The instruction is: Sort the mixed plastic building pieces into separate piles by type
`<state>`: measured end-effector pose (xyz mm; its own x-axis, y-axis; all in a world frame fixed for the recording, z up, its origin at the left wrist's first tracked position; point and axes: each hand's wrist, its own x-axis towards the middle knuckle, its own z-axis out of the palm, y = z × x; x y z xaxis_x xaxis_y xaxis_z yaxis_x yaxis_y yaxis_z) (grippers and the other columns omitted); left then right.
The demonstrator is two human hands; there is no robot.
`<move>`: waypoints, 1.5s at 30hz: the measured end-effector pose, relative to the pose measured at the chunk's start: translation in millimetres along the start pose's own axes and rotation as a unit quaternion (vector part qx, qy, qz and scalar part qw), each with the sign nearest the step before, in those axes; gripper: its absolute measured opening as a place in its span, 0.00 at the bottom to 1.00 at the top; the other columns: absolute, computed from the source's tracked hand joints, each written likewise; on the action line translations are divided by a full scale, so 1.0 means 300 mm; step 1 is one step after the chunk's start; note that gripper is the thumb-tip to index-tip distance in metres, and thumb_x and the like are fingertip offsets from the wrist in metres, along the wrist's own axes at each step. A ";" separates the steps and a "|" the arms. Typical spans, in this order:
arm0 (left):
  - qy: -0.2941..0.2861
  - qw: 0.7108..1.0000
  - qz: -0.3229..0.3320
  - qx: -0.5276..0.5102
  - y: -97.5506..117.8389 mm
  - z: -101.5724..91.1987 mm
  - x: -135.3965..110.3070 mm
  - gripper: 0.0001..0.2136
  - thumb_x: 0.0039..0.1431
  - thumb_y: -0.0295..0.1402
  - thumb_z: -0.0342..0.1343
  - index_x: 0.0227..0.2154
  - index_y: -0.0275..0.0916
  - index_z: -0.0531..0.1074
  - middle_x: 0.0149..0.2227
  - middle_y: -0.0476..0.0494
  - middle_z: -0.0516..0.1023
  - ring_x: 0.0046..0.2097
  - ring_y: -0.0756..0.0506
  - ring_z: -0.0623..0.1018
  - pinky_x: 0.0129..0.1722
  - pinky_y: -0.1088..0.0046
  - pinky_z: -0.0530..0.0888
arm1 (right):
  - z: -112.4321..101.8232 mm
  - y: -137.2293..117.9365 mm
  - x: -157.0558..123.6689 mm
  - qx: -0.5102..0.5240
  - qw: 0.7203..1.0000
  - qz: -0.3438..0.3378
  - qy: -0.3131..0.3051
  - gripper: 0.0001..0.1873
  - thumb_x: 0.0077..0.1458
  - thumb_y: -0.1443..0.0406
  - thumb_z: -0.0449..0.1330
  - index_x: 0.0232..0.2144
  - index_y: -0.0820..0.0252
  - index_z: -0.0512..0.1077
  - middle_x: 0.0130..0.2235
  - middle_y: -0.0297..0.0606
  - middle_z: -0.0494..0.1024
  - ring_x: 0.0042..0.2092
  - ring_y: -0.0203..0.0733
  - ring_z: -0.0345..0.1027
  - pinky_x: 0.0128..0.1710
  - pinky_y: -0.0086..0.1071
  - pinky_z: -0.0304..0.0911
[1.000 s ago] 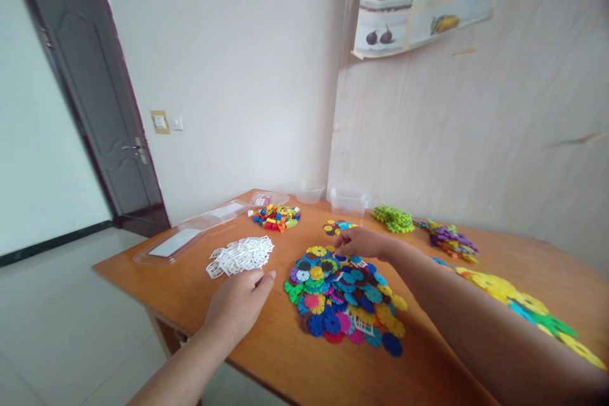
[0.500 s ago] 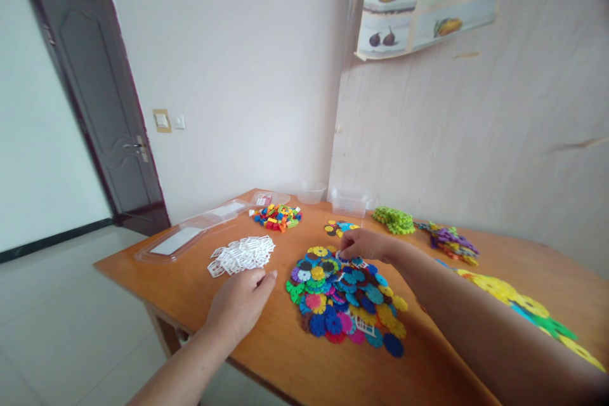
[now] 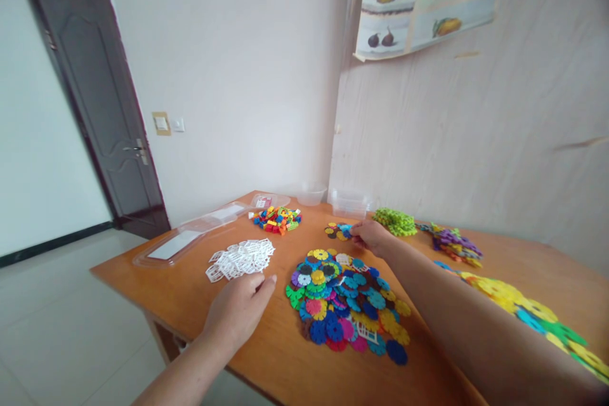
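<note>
A large heap of colourful notched plastic discs lies in front of me, with several white lattice pieces among them. My right hand reaches past the heap's far side. Its pinched fingertips are on a blue disc at the edge of a small pile of discs. My left hand rests at the near side of a pile of white lattice pieces, fingers curled under and thumb pointing out. Whatever the left fingers may hold is hidden beneath the hand.
Small building bricks are heaped farther back. Clear lids line the left edge; a clear bowl and a clear box stand by the wall. Green pieces, purple pieces and yellow flower-like pieces lie at the right.
My right hand has moved from the far edge of the large heap, away and slightly right, to the small disc pile. My left hand has stayed almost still.
</note>
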<state>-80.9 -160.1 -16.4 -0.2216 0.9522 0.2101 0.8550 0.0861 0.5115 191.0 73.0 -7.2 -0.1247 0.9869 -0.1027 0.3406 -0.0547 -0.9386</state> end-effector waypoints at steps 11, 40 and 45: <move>-0.001 1.000 -0.007 -0.004 0.005 -0.004 -0.003 0.21 0.62 0.48 0.42 0.19 0.39 0.55 0.18 0.51 0.58 0.25 0.50 0.62 0.26 0.72 0.49 | 0.048 -0.011 -0.003 -0.140 0.988 -0.045 0.039 0.09 0.54 0.64 0.60 0.36 0.64 0.73 0.31 0.41 0.76 0.29 0.36 0.67 0.24 0.26 0.63; 0.009 1.000 -0.001 0.005 -0.010 0.004 0.008 0.22 0.62 0.50 0.41 0.19 0.39 0.55 0.18 0.52 0.57 0.24 0.50 0.61 0.26 0.72 0.48 | 0.013 -0.097 -0.207 -0.358 0.903 -0.232 -0.054 0.23 0.48 0.55 0.64 0.45 0.61 0.76 0.45 0.40 0.79 0.44 0.45 0.72 0.42 0.31 0.64; 0.006 1.000 0.011 0.026 0.002 -0.005 0.010 0.22 0.62 0.49 0.41 0.18 0.39 0.56 0.18 0.51 0.58 0.24 0.50 0.62 0.26 0.72 0.48 | -0.101 -0.067 -0.294 -0.347 0.913 -0.215 -0.016 0.22 0.48 0.56 0.65 0.44 0.62 0.77 0.46 0.43 0.79 0.46 0.47 0.71 0.46 0.33 0.64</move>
<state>-81.7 -157.8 -14.2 -0.2084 0.9505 0.2303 0.8827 0.0814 0.4628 223.5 -8.2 30.7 -0.4092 0.8889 0.2060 0.7607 0.4570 -0.4610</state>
